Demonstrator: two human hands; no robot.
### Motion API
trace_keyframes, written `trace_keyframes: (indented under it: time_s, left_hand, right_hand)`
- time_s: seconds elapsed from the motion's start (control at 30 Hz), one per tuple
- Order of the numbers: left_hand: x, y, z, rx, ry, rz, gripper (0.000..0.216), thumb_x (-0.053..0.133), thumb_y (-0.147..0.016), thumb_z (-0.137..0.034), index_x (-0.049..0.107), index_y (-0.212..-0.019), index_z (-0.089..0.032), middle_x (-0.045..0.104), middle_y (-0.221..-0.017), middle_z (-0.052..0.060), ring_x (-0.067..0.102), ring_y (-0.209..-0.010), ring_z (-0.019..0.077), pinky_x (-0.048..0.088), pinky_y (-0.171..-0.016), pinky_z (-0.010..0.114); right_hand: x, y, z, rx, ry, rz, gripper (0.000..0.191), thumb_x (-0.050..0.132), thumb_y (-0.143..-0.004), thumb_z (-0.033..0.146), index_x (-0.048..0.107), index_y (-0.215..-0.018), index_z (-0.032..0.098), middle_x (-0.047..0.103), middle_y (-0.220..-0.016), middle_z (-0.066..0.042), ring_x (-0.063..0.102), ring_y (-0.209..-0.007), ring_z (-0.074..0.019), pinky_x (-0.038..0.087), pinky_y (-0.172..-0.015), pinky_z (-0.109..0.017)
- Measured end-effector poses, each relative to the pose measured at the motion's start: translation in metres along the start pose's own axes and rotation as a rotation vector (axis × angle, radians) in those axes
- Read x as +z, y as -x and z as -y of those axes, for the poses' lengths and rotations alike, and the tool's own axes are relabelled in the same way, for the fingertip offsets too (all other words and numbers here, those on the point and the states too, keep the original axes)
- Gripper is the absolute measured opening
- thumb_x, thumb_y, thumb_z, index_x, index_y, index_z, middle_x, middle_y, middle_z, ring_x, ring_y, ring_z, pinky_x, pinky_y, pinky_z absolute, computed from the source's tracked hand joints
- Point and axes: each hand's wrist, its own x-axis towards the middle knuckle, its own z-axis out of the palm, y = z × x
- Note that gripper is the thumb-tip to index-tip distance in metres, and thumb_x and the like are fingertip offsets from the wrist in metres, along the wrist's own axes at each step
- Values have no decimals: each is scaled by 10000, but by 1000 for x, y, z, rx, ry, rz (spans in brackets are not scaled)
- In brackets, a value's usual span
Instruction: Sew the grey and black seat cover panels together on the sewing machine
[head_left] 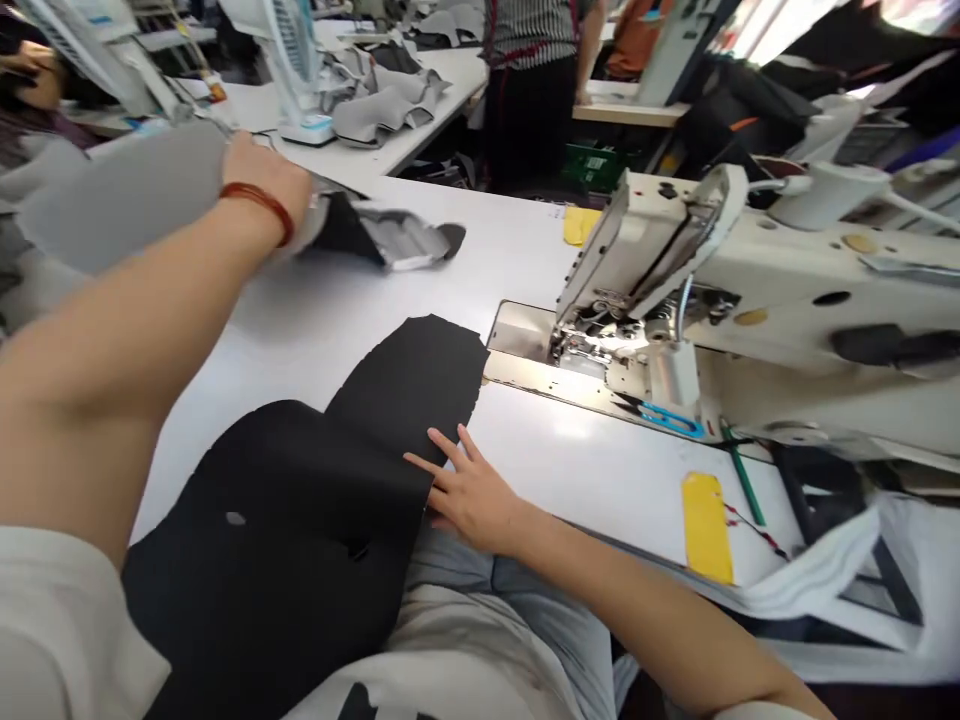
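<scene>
My left hand (266,185), a reddish band on its wrist, is closed on a grey fabric piece (135,195) at the far left of the table; its fingertips are mostly hidden and slightly blurred. A folded grey and black piece (397,240) lies just right of that hand. My right hand (472,495) has its fingers spread on the edge of a large black fabric panel (300,510). This panel drapes from the table over my lap, has two small holes, and its narrow end reaches the sewing machine's plate.
A sewing machine (720,260) stands on the white table (525,460) at the right. Blue thread snips (664,415), a green pen-like stick (746,480) and a yellow tag (706,528) lie near it. Beyond are a fan (289,60), more grey pieces (390,105) and a standing person (532,90).
</scene>
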Motion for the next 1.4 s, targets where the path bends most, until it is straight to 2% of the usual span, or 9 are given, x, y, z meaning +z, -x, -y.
trace_keyframes:
  time_s: [0.07, 0.17, 0.3, 0.4, 0.53, 0.67, 1.07, 1.3, 1.4]
  left_hand:
    - [27, -6, -67, 5, -4, 22, 347, 363, -892, -136, 659, -907, 43, 668, -988, 156, 529, -1175, 342, 277, -1000, 595]
    - [76, 15, -164, 178, 70, 117, 340, 404, -832, -52, 692, -1010, -88, 714, -959, 91, 634, -981, 197, 417, -927, 354]
    - [99, 56, -233, 382, 122, 87, 390, 409, -844, -82, 670, -1123, -164, 684, -1118, 97, 596, -1092, 229, 416, -967, 367]
    - [86, 87, -242, 525, 91, 139, 511, 504, -810, -203, 563, -1314, -140, 591, -1317, 141, 517, -1240, 286, 386, -1042, 422]
    - [82, 108, -242, 570, 25, 188, 660, 578, -761, -208, 481, -1405, -104, 489, -1450, 171, 420, -1366, 308, 283, -1144, 448]
    - [98, 86, -251, 481, 81, 83, 434, 386, -892, -101, 633, -1247, -144, 646, -1273, 137, 591, -1178, 261, 382, -1006, 429]
    - [101, 41, -269, 408, 246, 114, 435, 391, -879, -81, 699, -1156, -213, 721, -1166, 20, 632, -1012, 183, 378, -936, 375]
    - [99, 33, -267, 524, 225, 179, 448, 427, -828, -50, 697, -1128, -245, 681, -1248, -22, 607, -1088, 176, 359, -974, 387]
    - [101, 37, -262, 576, 228, 197, 507, 472, -763, -35, 651, -1190, -241, 604, -1371, -11, 549, -1234, 187, 345, -1037, 390]
  right_hand:
    - [7, 11, 11, 82, 36, -75, 293, 515, -961, 288, 657, -1199, 194, 419, -1538, -57, 278, -1430, -409, 240, -1134, -707]
    - [8, 18, 7, 282, 27, -154, 432, 508, -933, 182, 544, -1362, 171, 510, -1444, -145, 419, -1349, -330, 270, -1150, -643]
    - [-3, 27, -13, 437, -21, -125, 820, 765, -707, 218, 443, -1459, 158, 368, -1520, -229, 298, -1415, -417, 246, -1158, -624]
    - [-10, 31, -24, 411, -43, -90, 891, 826, -639, 279, 470, -1448, 161, 341, -1539, -221, 195, -1448, -469, 231, -1162, -624]
    - [-11, 29, -29, 393, 29, -106, 611, 681, -817, 242, 531, -1401, 149, 442, -1479, -215, 341, -1405, -411, 307, -1146, -559]
    - [-7, 27, -37, 377, 159, -138, 455, 464, -962, 168, 529, -1413, 158, 493, -1435, -241, 447, -1357, -373, 384, -1096, -539]
    - [-12, 49, -75, 260, 72, -131, 453, 466, -961, 95, 554, -1391, 205, 468, -1476, -185, 400, -1409, -309, 361, -1147, -512]
    - [-13, 53, -75, 274, 28, -138, 478, 449, -933, 69, 551, -1378, 209, 489, -1480, -122, 395, -1415, -267, 351, -1158, -511]
    - [-16, 54, -80, 363, -2, -187, 410, 461, -874, 50, 641, -1228, 149, 605, -1342, -119, 510, -1294, -252, 457, -1076, -445]
